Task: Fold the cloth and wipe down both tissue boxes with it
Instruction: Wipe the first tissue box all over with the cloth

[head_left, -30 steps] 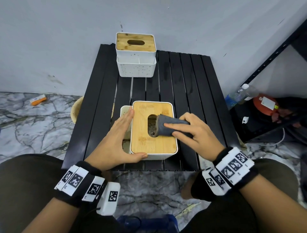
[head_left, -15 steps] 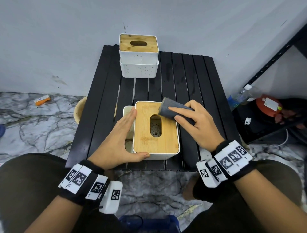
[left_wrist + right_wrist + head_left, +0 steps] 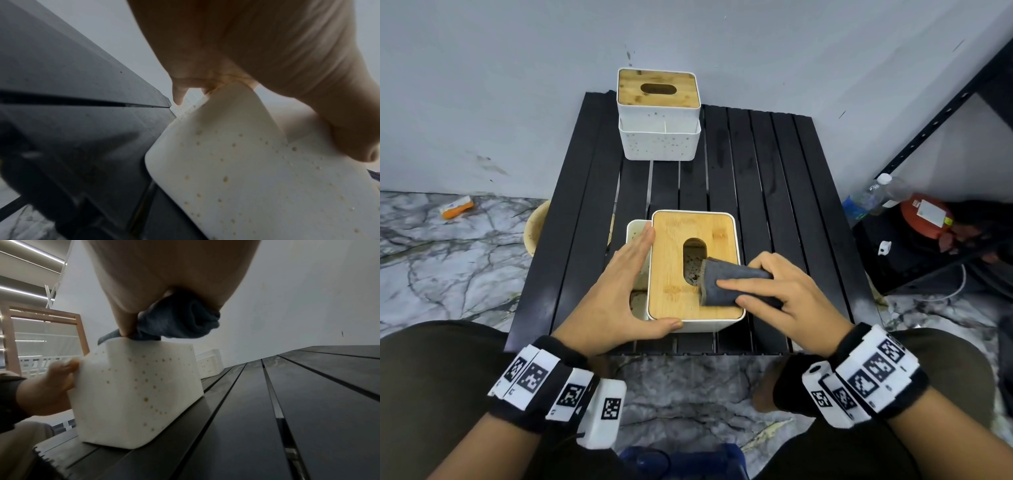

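The near tissue box (image 3: 671,263), white with a bamboo lid, stands at the front of the black slatted table (image 3: 774,192). My left hand (image 3: 616,294) braces its near-left corner: straight fingers lie along the left side, the thumb lies across the front. My right hand (image 3: 780,291) grips the folded grey cloth (image 3: 722,281) and presses it on the lid's near-right part, beside the slot. In the right wrist view the cloth (image 3: 180,321) is bunched under the palm on top of the box (image 3: 133,394). The far tissue box (image 3: 659,113) stands at the table's back edge.
A grey wall runs right behind the table. On the marble floor lie an orange item (image 3: 457,207) at the left and a beige bowl (image 3: 534,226) half under the table. A bottle (image 3: 869,198), a red container (image 3: 924,216) and a black shelf frame (image 3: 945,113) crowd the right.
My right hand slid the cloth from the lid's middle to its far-right corner, then back to the near-right part. The left hand has stayed on the box.
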